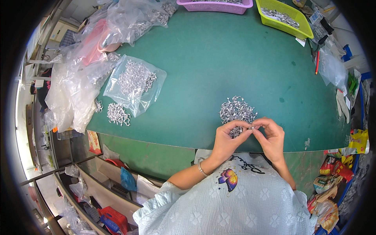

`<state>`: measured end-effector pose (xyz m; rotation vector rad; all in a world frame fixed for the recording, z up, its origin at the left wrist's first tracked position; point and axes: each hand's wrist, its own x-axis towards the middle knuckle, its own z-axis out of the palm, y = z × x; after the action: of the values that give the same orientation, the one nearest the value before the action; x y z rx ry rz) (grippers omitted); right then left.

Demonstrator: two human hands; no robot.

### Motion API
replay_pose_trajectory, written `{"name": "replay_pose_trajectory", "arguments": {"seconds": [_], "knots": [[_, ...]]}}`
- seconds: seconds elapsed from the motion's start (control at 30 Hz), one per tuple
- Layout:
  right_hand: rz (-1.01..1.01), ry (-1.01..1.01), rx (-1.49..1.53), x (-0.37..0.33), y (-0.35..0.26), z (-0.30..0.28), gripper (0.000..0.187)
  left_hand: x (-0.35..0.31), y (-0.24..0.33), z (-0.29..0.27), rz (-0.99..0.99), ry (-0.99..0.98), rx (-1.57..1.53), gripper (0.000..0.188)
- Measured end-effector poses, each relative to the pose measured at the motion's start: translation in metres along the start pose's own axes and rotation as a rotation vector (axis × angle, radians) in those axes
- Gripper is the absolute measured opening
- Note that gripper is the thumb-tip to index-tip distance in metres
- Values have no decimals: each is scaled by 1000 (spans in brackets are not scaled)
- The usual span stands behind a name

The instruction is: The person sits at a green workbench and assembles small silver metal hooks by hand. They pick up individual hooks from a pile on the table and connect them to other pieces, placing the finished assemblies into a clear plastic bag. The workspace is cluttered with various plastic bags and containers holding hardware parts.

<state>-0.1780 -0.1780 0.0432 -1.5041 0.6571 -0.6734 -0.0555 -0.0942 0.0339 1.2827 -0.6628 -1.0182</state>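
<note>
My left hand (231, 135) and my right hand (269, 136) meet at the near edge of the green table, thumbs and forefingers pinched together. Between the fingertips is a small silvery metal piece (251, 127), mostly covered, and both hands grip it. Just beyond my hands lies a pile of small curved metal pieces (237, 109), part of it behind my left hand. Farther left, a second small pile of metal pieces (117, 114) sits beside a clear plastic bag (135, 84) filled with similar ones.
The green table (196, 70) fills the middle. A purple basket (219, 7) and a yellow-green basket (307, 29) with metal pieces stand at its far side. Plastic bags (68, 90) crowd the left edge. A red pen (317, 62) lies at the right, near a white glove (342, 105).
</note>
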Motion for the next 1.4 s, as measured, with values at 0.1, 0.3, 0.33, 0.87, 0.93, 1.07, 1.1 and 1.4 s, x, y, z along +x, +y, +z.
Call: {"name": "replay_pose_trajectory", "arguments": {"seconds": [0.1,0.3,0.33,0.87,0.93,1.07,1.1,1.4], "knots": [[7,-2,48,0,-1,0,22,0,3,0,10,-3,13,10],[39,-39,163,-1,1,-1,22,0,4,1,82,-16,33,8],[44,-58,200,0,1,-3,21,0,3,1,113,-21,37,7],[-213,68,-921,23,41,-22,16,4,-8,-13,-413,-79,-708,15],[-216,67,-888,23,42,-24,14,4,-5,-11,-393,-63,-682,15],[-195,90,-737,21,48,-30,10,3,-10,-11,-428,-56,-683,17],[-187,100,-707,21,48,-31,8,4,-9,-11,-442,-59,-680,17],[-50,229,-504,20,28,-19,4,3,-12,-3,-421,6,-433,17]]}}
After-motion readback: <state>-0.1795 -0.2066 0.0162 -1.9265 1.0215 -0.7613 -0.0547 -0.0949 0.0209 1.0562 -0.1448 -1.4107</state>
